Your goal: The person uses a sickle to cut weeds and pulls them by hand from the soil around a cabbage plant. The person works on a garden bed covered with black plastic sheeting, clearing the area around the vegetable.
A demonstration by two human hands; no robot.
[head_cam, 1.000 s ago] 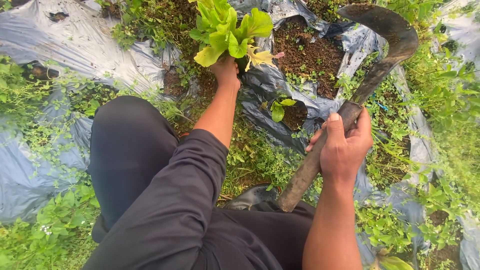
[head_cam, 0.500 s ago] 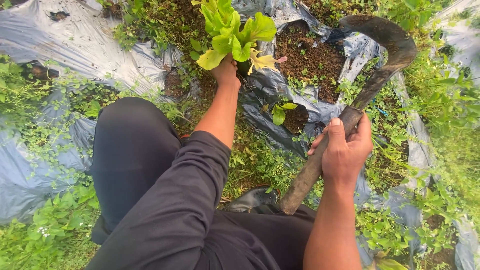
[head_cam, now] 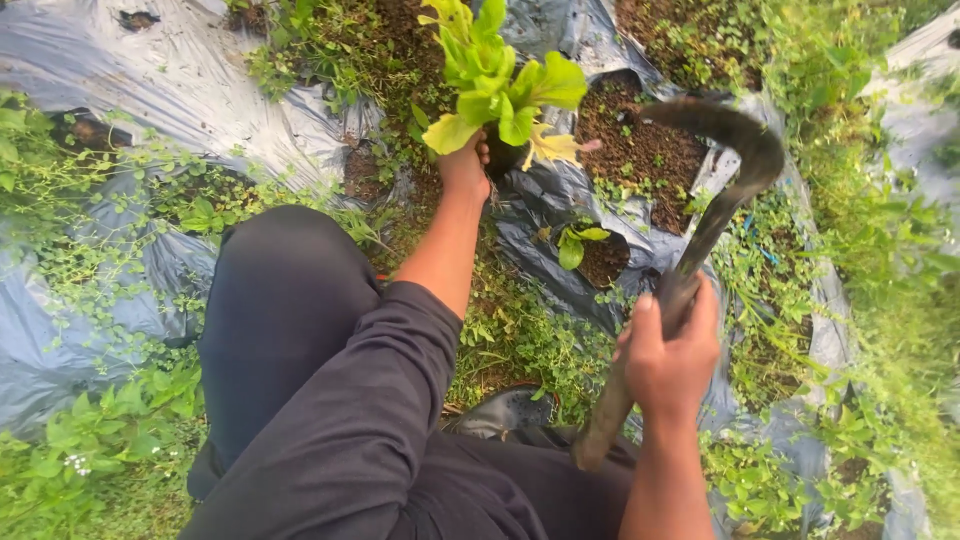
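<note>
My left hand [head_cam: 465, 165] reaches forward and grips the base of a leafy light-green lettuce plant [head_cam: 495, 80], whose leaves spread above my fingers, one yellowed leaf on its right. My right hand [head_cam: 668, 355] is closed around the wooden handle of a sickle [head_cam: 700, 230]. Its dark curved blade arcs up and to the left over a patch of soil, to the right of the lettuce and apart from it. The sickle is motion-blurred.
Grey plastic mulch sheet [head_cam: 180, 90] covers the bed, torn open over bare soil [head_cam: 640, 140]. A small green seedling [head_cam: 575, 245] grows in a hole in the sheet. Weeds [head_cam: 90, 440] crowd the left and right edges. My dark-trousered knee [head_cam: 290, 300] and a shoe [head_cam: 505, 410] sit below.
My right hand has swung the sickle left and downward, its blade nearer the lettuce. The left hand keeps its grip on the plant. The view shifted slightly.
</note>
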